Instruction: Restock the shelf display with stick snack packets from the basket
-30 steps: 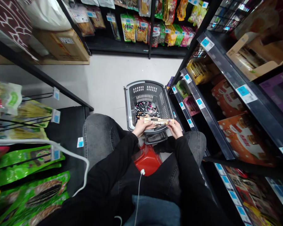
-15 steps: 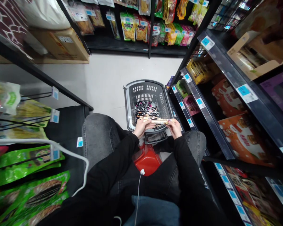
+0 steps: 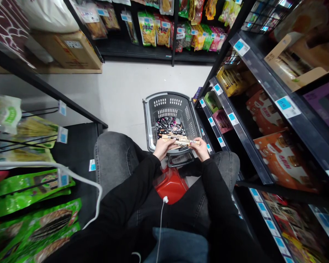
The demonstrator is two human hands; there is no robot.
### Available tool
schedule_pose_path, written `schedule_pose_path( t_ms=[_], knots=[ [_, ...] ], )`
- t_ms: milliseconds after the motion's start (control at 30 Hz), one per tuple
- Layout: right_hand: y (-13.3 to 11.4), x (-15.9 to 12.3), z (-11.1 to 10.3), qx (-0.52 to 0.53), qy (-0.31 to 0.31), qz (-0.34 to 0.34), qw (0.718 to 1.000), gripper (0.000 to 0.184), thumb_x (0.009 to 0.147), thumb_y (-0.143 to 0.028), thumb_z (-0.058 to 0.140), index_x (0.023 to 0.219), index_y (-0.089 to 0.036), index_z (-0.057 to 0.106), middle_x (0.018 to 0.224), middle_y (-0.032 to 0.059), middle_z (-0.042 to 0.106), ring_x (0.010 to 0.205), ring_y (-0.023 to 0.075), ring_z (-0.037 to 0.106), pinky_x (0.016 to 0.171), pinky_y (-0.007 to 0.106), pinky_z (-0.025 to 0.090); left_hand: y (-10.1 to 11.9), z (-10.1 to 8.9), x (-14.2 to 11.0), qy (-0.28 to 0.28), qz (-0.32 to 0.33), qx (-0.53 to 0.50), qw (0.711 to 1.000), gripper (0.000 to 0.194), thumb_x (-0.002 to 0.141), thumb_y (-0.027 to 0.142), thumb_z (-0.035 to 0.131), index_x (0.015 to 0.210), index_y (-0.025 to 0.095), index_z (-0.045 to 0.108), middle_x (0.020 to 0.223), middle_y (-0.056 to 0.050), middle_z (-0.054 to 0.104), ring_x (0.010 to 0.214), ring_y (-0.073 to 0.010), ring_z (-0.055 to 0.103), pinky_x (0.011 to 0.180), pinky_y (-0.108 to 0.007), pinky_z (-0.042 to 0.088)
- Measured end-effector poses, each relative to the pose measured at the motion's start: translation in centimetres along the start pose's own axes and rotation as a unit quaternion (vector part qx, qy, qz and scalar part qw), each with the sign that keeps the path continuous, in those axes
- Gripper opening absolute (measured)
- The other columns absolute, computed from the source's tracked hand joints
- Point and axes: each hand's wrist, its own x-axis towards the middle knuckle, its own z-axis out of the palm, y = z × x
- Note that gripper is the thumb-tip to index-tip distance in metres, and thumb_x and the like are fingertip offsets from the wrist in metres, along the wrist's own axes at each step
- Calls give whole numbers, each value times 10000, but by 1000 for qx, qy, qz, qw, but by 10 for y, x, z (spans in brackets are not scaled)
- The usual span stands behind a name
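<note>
Both hands are over the near side of a grey shopping basket [image 3: 168, 95] on the floor. My left hand [image 3: 163, 147] is closed around slim, stick-shaped cream and gold snack packets [image 3: 178, 140]. My right hand [image 3: 200, 149] pinches the right end of one such packet between thumb and fingers. The packets lie nearly level, reaching from one hand to the other. Below and beyond them in the basket lie many slim black packets [image 3: 168, 125], some with pink parts. Print on the packets is too small to read.
A red stool-like object [image 3: 171, 187] is between my knees, with a white cable [image 3: 161, 219] in front. Shelves with orange boxes [image 3: 281, 155] stand close at right. Green snack bags [image 3: 52, 224] hang at left. A cardboard box [image 3: 71, 51] sits far left.
My right hand has shifted slightly left, toward my left hand, and the right end of the packet now dips a little. The view has moved slightly; the basket stays in place.
</note>
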Motion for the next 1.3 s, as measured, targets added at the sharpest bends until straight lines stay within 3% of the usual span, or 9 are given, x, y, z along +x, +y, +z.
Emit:
schedule_pose_path(
  t_ms=[200,333,500,633,733,900,1033,1167,1300],
  knots=[
    [8,7,-1,11,26,-3,1000,282,581,-258,728,770,-173,536,654,-9,643,608,128,647,586,241,556,2,1,1,54,18,-3,998,197,647,149,699,794,65,598,769,-73,672,711,-159,664,731,-302,563],
    [18,17,-10,-1,57,-3,998,248,627,-269,683,810,-165,551,680,3,652,626,125,648,610,250,549,2,-5,6,70,44,94,992,287,704,247,656,941,103,580,946,-109,647,873,-195,640,813,-361,515],
    [28,34,-28,-119,214,-5,970,161,621,-205,619,772,-177,573,672,-44,621,654,100,600,581,217,513,1,-16,16,214,194,280,915,472,624,257,699,1056,151,541,1186,-129,549,1174,-246,458,1011,-389,324],
    [5,39,-35,-148,223,-70,961,98,605,-173,600,702,-177,600,667,-35,627,686,110,590,653,222,493,1,-18,20,87,123,233,961,396,634,397,632,929,136,593,985,-112,639,941,-227,589,821,-340,452],
    [-52,44,-41,-220,217,-177,935,128,652,-208,574,765,-191,631,756,-12,647,714,122,587,712,246,479,-1,-17,24,9,49,250,967,446,529,475,670,820,139,627,823,-75,663,743,-204,606,646,-298,475],
    [-224,50,-56,-411,276,-395,774,195,771,-231,461,898,-195,605,900,42,625,858,166,556,862,317,412,-2,-16,27,-32,51,282,957,428,477,489,666,734,149,634,675,-31,637,630,-185,575,585,-292,457],
    [-346,67,-63,-635,320,-389,586,257,806,-132,380,971,-111,575,1032,163,579,988,234,519,900,407,351,0,-16,27,-40,49,288,956,415,483,490,643,728,155,628,604,-17,612,601,-190,573,573,-295,451],
    [-395,89,-65,-803,312,-246,445,269,780,-121,470,1009,-27,574,1058,264,564,1071,311,486,874,469,337,-1,-18,29,-36,47,290,955,388,493,467,637,727,158,627,589,-10,600,587,-182,557,544,-277,438],
    [-401,105,-62,-859,302,-58,410,321,769,-227,562,1031,-50,616,1055,257,585,1019,311,541,824,450,372,-5,-21,30,-43,60,300,951,361,533,460,605,726,156,628,613,-12,606,562,-166,537,525,-267,426]
  ],
)
